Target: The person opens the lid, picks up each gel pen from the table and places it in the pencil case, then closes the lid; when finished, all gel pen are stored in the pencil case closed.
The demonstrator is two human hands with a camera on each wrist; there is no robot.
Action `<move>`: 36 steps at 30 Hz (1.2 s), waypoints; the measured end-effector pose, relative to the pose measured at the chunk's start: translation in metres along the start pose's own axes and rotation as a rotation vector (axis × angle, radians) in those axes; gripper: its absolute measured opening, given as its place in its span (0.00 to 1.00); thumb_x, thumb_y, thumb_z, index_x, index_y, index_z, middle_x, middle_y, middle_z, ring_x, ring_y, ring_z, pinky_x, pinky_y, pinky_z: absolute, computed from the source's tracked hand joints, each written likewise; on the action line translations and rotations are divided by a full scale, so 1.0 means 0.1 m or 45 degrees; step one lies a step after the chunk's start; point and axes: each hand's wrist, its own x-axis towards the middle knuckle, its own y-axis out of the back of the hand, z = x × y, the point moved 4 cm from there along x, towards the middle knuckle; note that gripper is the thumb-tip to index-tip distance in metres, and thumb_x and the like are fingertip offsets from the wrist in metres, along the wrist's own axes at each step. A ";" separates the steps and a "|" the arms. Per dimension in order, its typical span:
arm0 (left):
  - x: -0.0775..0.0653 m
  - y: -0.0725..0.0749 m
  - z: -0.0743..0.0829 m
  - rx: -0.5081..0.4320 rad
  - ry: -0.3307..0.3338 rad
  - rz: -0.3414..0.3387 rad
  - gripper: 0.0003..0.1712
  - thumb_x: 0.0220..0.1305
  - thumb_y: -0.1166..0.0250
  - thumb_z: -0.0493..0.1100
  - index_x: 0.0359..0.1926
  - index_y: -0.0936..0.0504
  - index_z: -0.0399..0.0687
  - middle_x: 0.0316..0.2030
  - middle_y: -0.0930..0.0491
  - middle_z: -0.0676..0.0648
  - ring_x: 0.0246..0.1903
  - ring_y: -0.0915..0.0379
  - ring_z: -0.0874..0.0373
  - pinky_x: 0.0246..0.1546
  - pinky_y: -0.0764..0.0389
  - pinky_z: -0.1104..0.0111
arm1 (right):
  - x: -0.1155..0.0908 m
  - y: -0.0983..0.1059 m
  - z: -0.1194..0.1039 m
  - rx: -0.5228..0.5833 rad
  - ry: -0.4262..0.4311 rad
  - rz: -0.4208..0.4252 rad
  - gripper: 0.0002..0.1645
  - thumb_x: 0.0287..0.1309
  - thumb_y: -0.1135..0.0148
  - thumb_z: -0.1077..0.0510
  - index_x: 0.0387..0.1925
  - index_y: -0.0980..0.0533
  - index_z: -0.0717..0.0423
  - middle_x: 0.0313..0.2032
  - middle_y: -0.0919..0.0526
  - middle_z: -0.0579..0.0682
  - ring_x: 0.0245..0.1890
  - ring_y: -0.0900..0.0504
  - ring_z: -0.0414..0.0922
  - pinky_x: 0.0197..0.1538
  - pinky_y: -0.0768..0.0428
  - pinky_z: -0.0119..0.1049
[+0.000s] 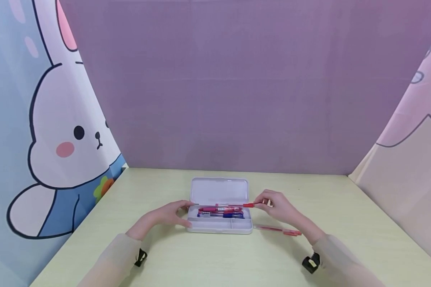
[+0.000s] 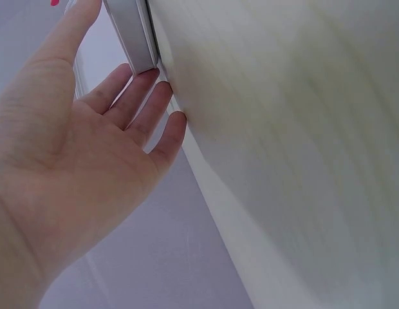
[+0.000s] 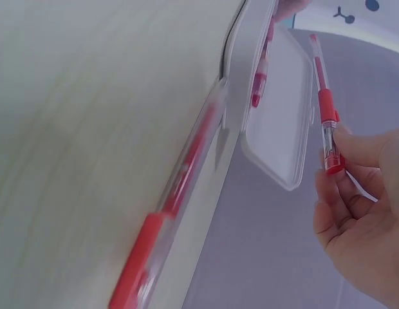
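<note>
A white pencil case (image 1: pixel 210 225) lies on the table with its lid (image 1: pixel 219 190) folded back. Inside its long compartment are a pink pen (image 1: pixel 208 209) and a blue-capped pen (image 1: pixel 233 215). My left hand (image 1: pixel 169 214) rests on the case's left end, thumb toward the front corner and relaxed fingers at the back; the left wrist view shows fingertips (image 2: pixel 143 76) against the case's corner. With thumb and fingertips, my right hand (image 1: pixel 279 205) pinches a clear red pen (image 3: pixel 325 100) by one end, its other end over the case.
Another clear pen with a red cap (image 1: pixel 291 232) lies on the table (image 1: pixel 186 259), beside the case's right end. A purple backdrop (image 1: pixel 230 87) stands behind the table, with a rabbit-printed cloth (image 1: pixel 68 159) at the left and a pink and cream one (image 1: pixel 413 171) at the right.
</note>
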 end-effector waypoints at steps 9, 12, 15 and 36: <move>-0.01 0.00 0.00 -0.005 -0.002 -0.001 0.45 0.48 0.28 0.55 0.65 0.34 0.45 0.63 0.33 0.40 0.62 0.38 0.42 0.64 0.39 0.45 | 0.14 -0.17 -0.11 0.042 0.026 -0.037 0.04 0.53 0.34 0.62 0.33 0.18 0.54 0.27 0.21 0.42 0.27 0.30 0.34 0.27 0.27 0.25; -0.01 0.01 0.01 -0.003 -0.005 0.001 0.45 0.48 0.28 0.55 0.65 0.34 0.44 0.63 0.33 0.39 0.62 0.38 0.41 0.64 0.40 0.45 | 0.17 -0.22 -0.15 0.050 0.061 -0.042 0.04 0.53 0.34 0.63 0.33 0.18 0.56 0.27 0.21 0.43 0.27 0.29 0.33 0.27 0.27 0.25; -0.02 0.02 0.03 -0.008 -0.010 0.003 0.45 0.49 0.27 0.54 0.65 0.34 0.43 0.63 0.33 0.38 0.62 0.39 0.41 0.64 0.40 0.44 | 0.21 -0.28 -0.19 0.057 0.105 -0.042 0.04 0.52 0.34 0.64 0.32 0.18 0.57 0.27 0.20 0.44 0.27 0.29 0.33 0.28 0.26 0.25; -0.01 0.02 0.05 -0.007 0.001 -0.001 0.44 0.49 0.27 0.53 0.65 0.34 0.44 0.62 0.33 0.39 0.61 0.38 0.42 0.64 0.40 0.45 | 0.29 -0.55 -0.22 0.085 -0.049 -0.162 0.03 0.54 0.35 0.63 0.31 0.19 0.59 0.28 0.21 0.44 0.30 0.27 0.36 0.33 0.25 0.27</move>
